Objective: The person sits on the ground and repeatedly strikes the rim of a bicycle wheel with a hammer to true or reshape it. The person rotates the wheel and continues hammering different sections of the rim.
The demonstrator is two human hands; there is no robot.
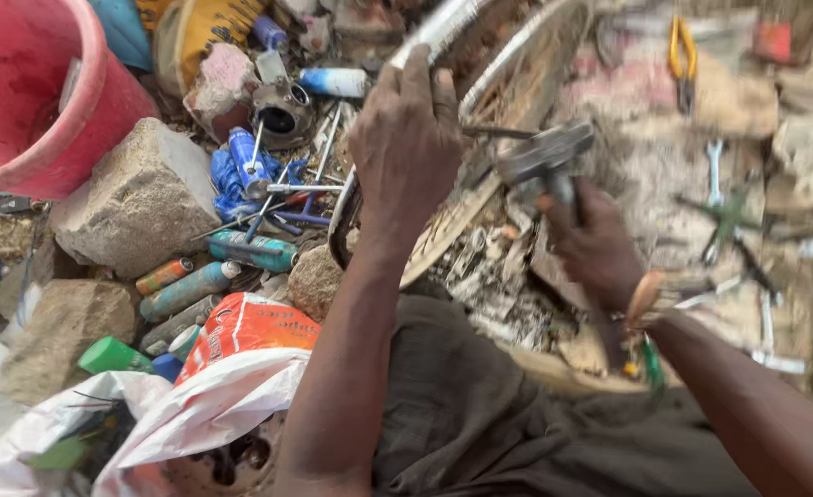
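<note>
The left hand (406, 129) is closed round a metal rim (507, 55), gripping it at the upper middle of the view where the bright curved band runs up toward 1 o'clock; thumb and fingers wrap over its edge. The right hand (595, 244), at 4 o'clock from the left and well apart from it, is clenched on the handle of a hammer (546, 155), whose grey head sits blurred just right of the left hand, close to the rim. The rim looks stiff and springy rather than heavy, with a smooth, likely slippery plated face and thin edges, so a full wrap across the band, as the left hand has, seems the surest hold; a pinch at the edge would probably slide. The hammer looks top-heavy, its weight in the head, and is best taken low on the handle, clear of the head. The blur hides just how the head stands to the rim. At 9 o'clock from the left hand lie blue tools (241, 170), spray cans (190, 287) and stones (139, 198); a red bucket (38, 101) sits at 10 o'clock, an orange bag (245, 327) at 7 o'clock, and wrenches (714, 175) and yellow-handled pliers (682, 46) at 2 to 3 o'clock.
</note>
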